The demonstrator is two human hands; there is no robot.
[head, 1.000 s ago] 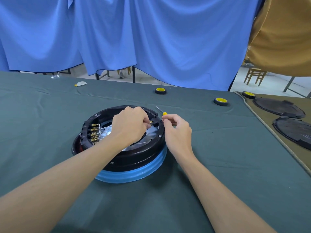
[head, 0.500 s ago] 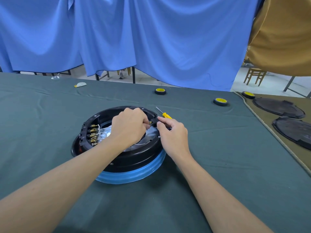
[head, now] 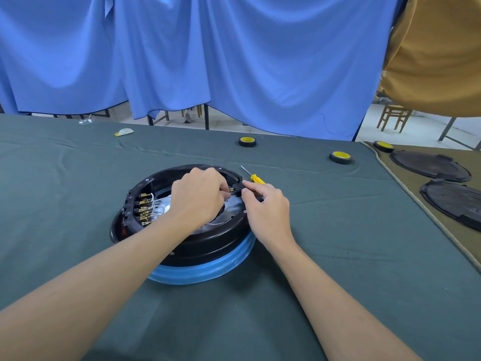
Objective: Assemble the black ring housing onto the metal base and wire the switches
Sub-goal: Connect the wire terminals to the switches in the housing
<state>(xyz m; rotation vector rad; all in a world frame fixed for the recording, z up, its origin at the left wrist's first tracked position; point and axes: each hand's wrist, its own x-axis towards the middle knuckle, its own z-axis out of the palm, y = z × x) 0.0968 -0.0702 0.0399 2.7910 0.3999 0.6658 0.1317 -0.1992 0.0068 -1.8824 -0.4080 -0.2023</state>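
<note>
Head view, one item per line.

- Tabletop (head: 78,178): covered in dark green cloth and carries everything listed below.
- Black ring housing (head: 205,247): sits at the centre of the tabletop on top of the metal base (head: 208,274). The base's rim is wrapped in blue film and shows below the housing on the near side.
- Switch bank (head: 144,208): a row of brass-tipped terminals on the housing's inner left wall. White wires (head: 159,204) run from it toward the middle.
- Single black switch (head: 237,190): set in the far-right rim of the housing.
- Left hand (head: 197,199): reaches across the open centre. Its grip is clenched, fingertips pinching a brass connector (head: 231,190) at the inner face of that switch.
- Right hand (head: 268,204): outside the rim. Its grip is closed, thumb and forefinger pinching the single black switch from the outer side.
- Screwdriver (head: 256,178): yellow handle, lying just beyond the right hand with its tip pointing away.
- Tape rolls: one far centre (head: 247,141), one far right (head: 340,157), and a third on the olive mat (head: 383,146).
- Two black round covers (head: 429,165) (head: 453,201): lying flat on the olive mat, well apart from the housing.
- Blue curtain (head: 234,61): hangs behind the tabletop.
</note>
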